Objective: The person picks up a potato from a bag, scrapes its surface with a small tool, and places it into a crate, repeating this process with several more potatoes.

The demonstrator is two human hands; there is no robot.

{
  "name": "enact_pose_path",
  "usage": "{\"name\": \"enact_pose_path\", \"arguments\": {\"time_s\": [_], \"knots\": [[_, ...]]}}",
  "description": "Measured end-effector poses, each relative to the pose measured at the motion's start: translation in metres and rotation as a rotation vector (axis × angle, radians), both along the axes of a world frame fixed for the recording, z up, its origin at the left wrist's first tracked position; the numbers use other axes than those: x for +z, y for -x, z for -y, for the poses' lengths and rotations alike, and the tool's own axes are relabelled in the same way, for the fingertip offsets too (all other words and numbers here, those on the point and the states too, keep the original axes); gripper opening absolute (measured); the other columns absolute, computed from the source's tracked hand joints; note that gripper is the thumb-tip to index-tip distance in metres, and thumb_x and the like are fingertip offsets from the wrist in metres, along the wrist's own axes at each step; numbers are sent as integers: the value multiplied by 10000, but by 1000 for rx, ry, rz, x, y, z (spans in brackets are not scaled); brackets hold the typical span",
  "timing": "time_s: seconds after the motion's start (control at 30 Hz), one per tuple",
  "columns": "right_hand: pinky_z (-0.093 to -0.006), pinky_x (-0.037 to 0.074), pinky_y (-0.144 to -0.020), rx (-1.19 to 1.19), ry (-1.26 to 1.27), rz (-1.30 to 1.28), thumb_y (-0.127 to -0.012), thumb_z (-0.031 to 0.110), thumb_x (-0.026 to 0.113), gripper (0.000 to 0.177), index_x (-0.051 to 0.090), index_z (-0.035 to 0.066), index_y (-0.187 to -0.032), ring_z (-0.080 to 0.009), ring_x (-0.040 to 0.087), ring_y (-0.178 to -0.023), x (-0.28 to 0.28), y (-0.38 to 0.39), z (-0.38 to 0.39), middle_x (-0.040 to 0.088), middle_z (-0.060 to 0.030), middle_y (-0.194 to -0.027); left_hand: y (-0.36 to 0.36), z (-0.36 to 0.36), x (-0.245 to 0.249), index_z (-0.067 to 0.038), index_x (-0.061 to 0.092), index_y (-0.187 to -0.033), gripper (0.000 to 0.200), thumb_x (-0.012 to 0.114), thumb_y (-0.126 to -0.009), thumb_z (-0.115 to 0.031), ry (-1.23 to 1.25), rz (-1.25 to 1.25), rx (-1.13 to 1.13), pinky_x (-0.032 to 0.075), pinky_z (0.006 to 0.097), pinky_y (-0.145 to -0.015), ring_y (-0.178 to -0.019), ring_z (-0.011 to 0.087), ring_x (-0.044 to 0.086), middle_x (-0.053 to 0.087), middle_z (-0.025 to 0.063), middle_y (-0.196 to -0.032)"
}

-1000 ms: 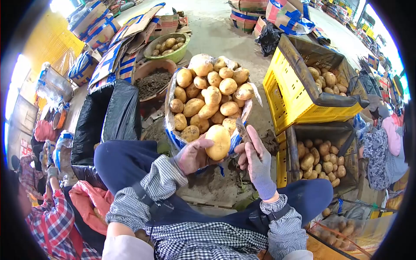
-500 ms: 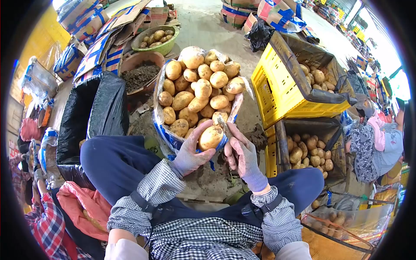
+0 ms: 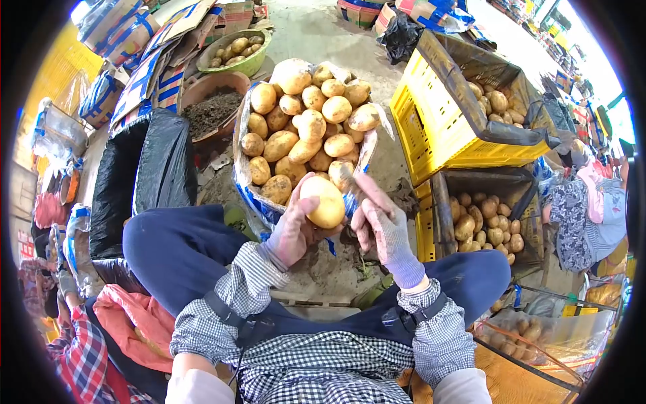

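My left hand (image 3: 293, 232), in a dirty light glove, is closed round a large pale potato (image 3: 323, 203), its smooth side facing up. Just to the right, my right hand (image 3: 383, 229) has its gloved fingers curled together; a small greyish thing at its fingertips is smeared by motion, and its kind cannot be made out. A lined box (image 3: 241, 176) heaped with potatoes (image 3: 311, 125) stands right in front of both hands. Blue plastic at the box's near edge shows between the hands.
Two yellow crates (image 3: 418, 111) of potatoes, one behind the other, stand on the right. Left are a black-lined box (image 3: 161, 161), a tub of dark soil (image 3: 212, 111) and a green bowl (image 3: 254, 62) of potatoes. Another person's checked sleeve (image 3: 84, 343) shows lower left.
My left hand has turned the potato, showing a cleaner face. My right hand has drawn slightly right, away from it, its fingertips now blurred. The whole view has shifted a little.
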State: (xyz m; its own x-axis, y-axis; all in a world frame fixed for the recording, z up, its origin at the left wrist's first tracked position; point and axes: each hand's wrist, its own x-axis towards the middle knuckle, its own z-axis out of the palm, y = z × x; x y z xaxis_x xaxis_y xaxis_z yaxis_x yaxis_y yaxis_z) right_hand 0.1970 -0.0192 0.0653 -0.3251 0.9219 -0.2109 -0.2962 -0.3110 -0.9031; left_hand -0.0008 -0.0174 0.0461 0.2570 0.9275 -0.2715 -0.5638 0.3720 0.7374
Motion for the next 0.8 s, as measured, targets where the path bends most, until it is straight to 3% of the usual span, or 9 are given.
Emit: {"name": "enact_pose_path", "arguments": {"time_s": [0.07,0.23,0.33,0.47,0.53,0.63,0.67,0.73,0.8], "knots": [[-173,421,-479,-213,-112,87,-1044,185,451,478,371,93,-1506,-43,468,-557,-2,7,1,586,-19,-760,9,-6,-14,-70,408,-1417,592,608,-936,-352,205,249,-81,571,411,-907,-1102,308,637,581,138,-1275],[-165,452,-565,-29,-318,198,-1048,152,462,448,413,149,-1493,-26,517,-640,-11,9,17,635,-27,-863,8,-4,-17,-43,548,-1273,421,580,-952,-313,214,507,-24,565,431,-927,-1083,311,644,654,142,-1194],[-170,460,-567,-232,-273,229,-1052,168,463,422,448,147,-1473,-30,521,-633,-14,13,14,636,-35,-869,6,-6,-13,-90,431,-1356,454,555,-963,-283,245,429,2,549,455,-931,-1099,315,621,584,138,-1256],[-208,523,-575,-216,109,55,-1016,372,536,506,490,36,-1392,-100,638,-677,-26,3,3,662,-80,-1020,-7,4,-9,-141,325,-1438,696,683,-845,-70,-52,57,92,506,380,-994,-1223,256,528,492,97,-1331],[-310,570,-636,-23,263,-176,-924,469,648,663,451,76,-1420,-178,678,-917,-42,0,10,647,-79,-1146,-14,7,-13,-147,250,-1494,778,703,-863,-94,-142,-154,-58,434,363,-1061,-1275,214,455,432,94,-1385],[-299,523,-577,-163,408,-354,-869,542,679,635,510,138,-1329,-169,644,-852,-41,4,12,641,-52,-1064,-25,8,-4,-73,149,-1542,716,583,-988,-207,-481,-467,-232,368,341,-1102,-1343,242,389,326,133,-1490],[-283,502,-554,-176,429,-414,-855,566,683,621,528,153,-1291,-162,633,-787,-43,-7,8,636,-47,-1034,-27,-1,-1,16,240,-1500,701,603,-977,-276,-439,-417,-240,258,376,-1169,-1435,259,281,329,180,-1513],[-234,475,-497,-403,243,-325,-852,588,667,579,567,149,-1216,-155,606,-663,-17,-26,-8,646,-56,-944,-20,-48,-19,30,276,-1489,680,606,-965,-250,-356,-549,-165,266,395,-1173,-1429,283,315,325,208,-1538],[-254,525,-496,-585,121,-327,-881,548,654,540,571,133,-1217,-160,619,-665,1,-66,-39,648,-69,-932,-5,-98,-33,14,316,-1479,656,605,-949,-243,-450,-1103,-128,317,395,-1150,-1388,305,391,385,223,-1506]]}}
